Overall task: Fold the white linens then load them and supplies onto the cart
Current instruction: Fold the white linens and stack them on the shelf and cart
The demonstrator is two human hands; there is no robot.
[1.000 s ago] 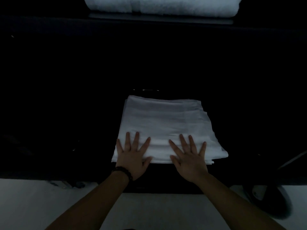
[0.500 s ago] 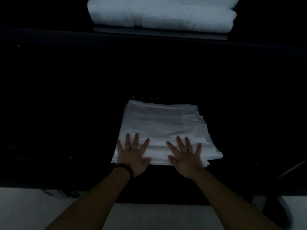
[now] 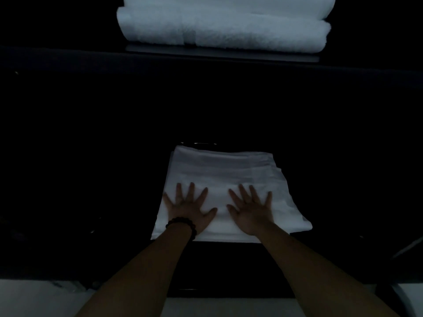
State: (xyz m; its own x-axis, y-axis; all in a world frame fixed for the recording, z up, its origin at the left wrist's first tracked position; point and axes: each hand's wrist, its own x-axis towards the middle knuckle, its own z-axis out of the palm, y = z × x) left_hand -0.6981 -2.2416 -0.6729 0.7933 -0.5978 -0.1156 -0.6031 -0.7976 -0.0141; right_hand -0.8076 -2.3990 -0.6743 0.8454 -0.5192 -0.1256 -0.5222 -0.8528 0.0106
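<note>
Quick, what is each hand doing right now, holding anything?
Left hand: open, fingers spread flat on the folded white linen, gripping nothing.
Right hand: open, flat on the same linen.

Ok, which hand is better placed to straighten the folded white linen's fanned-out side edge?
Probably the right hand: flat on the folded white linen nearest that edge; left hand rests opposite.

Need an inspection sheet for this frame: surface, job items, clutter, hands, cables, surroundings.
Surface: dark surface, too dim for detail.
Job's things: folded white linen lying flat on it; stacked thick towels on a ledge farther back.
Clutter: nothing seen.
Grippers: left hand and right hand flat, fingers spread, pressing on the linen's near part; beaded bracelet on the left wrist.
Cables: nothing seen.
Surroundings: pale floor at the near edge; the rest is too dark to tell.
</note>
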